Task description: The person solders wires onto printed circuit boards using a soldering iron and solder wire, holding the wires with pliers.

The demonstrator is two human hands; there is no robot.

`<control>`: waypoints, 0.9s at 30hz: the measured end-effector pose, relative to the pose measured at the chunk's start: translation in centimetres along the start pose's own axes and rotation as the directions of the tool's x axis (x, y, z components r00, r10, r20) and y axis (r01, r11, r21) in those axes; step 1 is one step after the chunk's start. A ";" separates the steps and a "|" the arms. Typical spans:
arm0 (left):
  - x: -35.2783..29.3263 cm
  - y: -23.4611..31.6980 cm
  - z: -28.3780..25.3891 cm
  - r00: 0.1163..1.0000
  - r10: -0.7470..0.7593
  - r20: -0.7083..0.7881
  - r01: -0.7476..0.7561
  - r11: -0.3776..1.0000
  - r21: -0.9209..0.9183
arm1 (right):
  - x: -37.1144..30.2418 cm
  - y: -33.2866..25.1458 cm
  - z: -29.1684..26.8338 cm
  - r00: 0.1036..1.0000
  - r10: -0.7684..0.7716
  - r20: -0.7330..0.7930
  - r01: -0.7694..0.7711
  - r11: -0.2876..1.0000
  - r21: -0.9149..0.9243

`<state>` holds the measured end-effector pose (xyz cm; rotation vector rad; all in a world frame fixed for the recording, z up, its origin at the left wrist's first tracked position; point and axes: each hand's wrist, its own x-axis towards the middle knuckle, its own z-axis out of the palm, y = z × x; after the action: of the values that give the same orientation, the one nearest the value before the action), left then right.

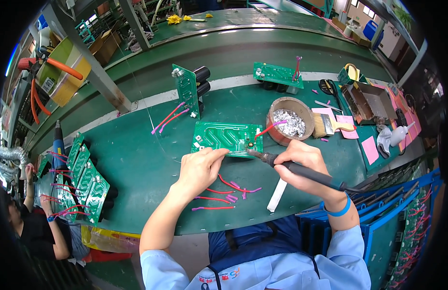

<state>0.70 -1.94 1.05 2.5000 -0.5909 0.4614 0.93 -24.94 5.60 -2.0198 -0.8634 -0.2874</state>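
A green circuit board [219, 137] lies in front of me on the green bench top. My right hand [305, 155] grips a soldering iron [317, 175], its tip against the board's near right part, close to where a red wire [268, 129] rises. My left hand [201, 168] is closed at the board's near edge, forefinger pointing toward the iron's tip. Into it runs a thin strand of solder wire [150, 118] hanging from above; its end is hidden by the fingers. Several loose red wires [215, 199] with purple ends lie below the board.
A round pot [274, 126] of silvery bits stands right of the board, beside a brush [325, 125]. Two more boards [186, 89] [277, 73] stand behind. Several boards [96, 191] lean at left, near a co-worker [35, 232]. A white strip [277, 195] lies near my right forearm; a cardboard box [369, 101] sits far right.
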 end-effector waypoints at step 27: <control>-0.6 -1.0 -1.2 0.982 -0.056 -0.181 0.030 0.989 -0.143 | -0.4 -4.1 3.8 0.953 -0.285 0.104 0.302 0.865 -0.401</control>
<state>0.45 -0.29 1.29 2.3014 -0.4787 0.6061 -2.53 -20.60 5.88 -2.2808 -1.2225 -0.6492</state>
